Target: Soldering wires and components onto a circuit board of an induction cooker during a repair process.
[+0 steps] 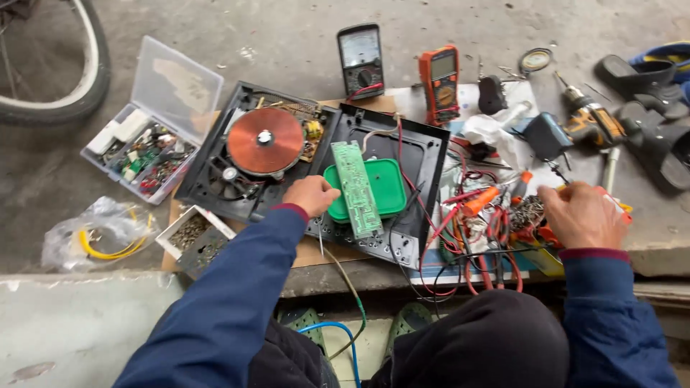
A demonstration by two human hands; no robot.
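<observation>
An opened induction cooker lies on cardboard: its black base (205, 183) carries a copper coil (264, 140), and the black top frame (425, 147) lies beside it. A long green circuit board (356, 188) rests across a green plastic pad (392, 188) in that frame. My left hand (310, 195) sits with curled fingers on the casing edge, touching the pad's left side just left of the board. My right hand (582, 214) is closed over a pile of tools and red leads (474, 241), with an orange-handled tool (622, 208) showing at its right side.
A black multimeter (361, 61) and an orange multimeter (440, 82) lie behind the cooker. At left are an open clear parts box (144, 154), a bag with yellow wire (100, 233) and a small screw tray (190, 233). A cordless drill (593, 122), sandals (654, 144) and a bicycle tyre (86, 79) surround them.
</observation>
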